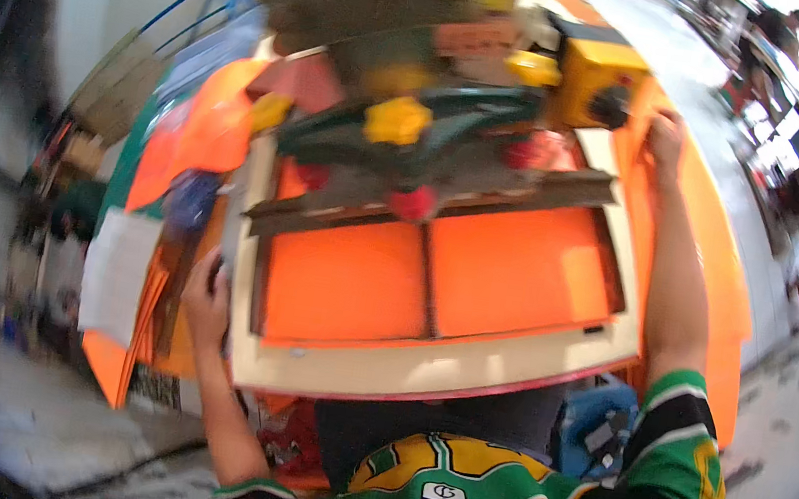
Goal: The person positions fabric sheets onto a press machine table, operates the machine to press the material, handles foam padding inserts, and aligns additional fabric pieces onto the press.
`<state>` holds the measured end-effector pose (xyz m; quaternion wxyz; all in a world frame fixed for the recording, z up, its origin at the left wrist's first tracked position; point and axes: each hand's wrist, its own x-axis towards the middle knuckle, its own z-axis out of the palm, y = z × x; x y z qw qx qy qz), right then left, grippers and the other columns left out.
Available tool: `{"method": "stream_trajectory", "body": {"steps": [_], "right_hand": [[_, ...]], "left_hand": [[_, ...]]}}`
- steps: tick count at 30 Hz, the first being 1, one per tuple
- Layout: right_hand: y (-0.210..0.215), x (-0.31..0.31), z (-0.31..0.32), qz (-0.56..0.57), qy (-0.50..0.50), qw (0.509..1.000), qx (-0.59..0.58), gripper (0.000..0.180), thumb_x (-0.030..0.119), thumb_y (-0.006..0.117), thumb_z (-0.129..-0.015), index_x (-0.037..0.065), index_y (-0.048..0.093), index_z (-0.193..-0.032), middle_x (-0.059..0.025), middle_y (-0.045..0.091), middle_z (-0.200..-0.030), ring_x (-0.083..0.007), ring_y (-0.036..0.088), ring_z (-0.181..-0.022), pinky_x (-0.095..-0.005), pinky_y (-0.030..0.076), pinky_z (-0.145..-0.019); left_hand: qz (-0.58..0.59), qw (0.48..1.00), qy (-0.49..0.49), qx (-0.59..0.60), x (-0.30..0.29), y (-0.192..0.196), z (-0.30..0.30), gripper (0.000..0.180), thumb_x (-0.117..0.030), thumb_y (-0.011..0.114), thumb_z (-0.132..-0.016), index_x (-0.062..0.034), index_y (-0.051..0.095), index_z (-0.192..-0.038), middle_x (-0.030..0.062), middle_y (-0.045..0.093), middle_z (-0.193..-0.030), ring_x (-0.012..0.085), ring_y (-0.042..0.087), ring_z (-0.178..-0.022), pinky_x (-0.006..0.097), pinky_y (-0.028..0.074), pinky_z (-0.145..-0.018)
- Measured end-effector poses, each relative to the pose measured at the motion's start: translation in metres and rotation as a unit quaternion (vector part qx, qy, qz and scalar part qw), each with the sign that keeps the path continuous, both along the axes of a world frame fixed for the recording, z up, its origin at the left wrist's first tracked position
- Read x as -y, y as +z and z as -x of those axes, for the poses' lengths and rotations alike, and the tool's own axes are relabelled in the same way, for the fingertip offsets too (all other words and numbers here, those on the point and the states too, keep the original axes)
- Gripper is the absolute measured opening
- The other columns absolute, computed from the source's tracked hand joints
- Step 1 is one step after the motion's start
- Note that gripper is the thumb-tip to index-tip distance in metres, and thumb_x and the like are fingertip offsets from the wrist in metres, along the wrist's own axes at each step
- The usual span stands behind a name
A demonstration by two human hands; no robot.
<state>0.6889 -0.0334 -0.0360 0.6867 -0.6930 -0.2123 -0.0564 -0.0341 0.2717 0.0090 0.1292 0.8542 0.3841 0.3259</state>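
I see the cream frame (444,369) by the bench's (134,146) near edge, orange panels (345,278) inside. I have the left hand (206,300) at its left rim, the right hand (666,145) at orange sheets (703,279) along the bench's right edge; whether their fingers grip, I cannot tell.

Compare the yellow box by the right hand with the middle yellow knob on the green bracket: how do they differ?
Shape: the yellow box is blocky, while the middle yellow knob has a lobed outline.
Size: the box looks much larger in the picture than the knob.
Place: the box is beside the right hand; the knob sits on the green bracket, away from both hands.
Shared: both are yellow.
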Motion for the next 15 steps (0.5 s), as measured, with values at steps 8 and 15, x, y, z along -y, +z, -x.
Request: {"method": "stream_trajectory", "body": {"steps": [8,15], "right_hand": [[-0.013,-0.012,-0.005,0.082,0.077,0.993,0.046,0.024,0.019,0.059,-0.093,0.001,0.06,-0.108,-0.0061,0.066,-0.096,-0.0148,0.064,-0.088,-0.0278,0.053,-0.076],[-0.023,-0.021,-0.022,0.094,0.114,0.988,0.034,0.02,0.02,0.062,-0.094,0.001,0.062,-0.101,-0.0032,0.064,-0.089,-0.0074,0.055,-0.072,-0.0204,0.043,-0.061]], "left_hand": [[-0.033,0.998,0.001,0.046,-0.007,-0.003,0.012,0.027,-0.006,0.058,-0.091,0.0002,0.063,-0.117,0.0173,0.067,-0.109,0.0289,0.066,-0.101,0.037,0.051,-0.087],[-0.034,0.997,0.002,0.074,-0.007,-0.002,0.011,0.026,-0.004,0.058,-0.09,0.0006,0.065,-0.115,0.0168,0.069,-0.108,0.0274,0.067,-0.101,0.035,0.052,-0.087]]}}
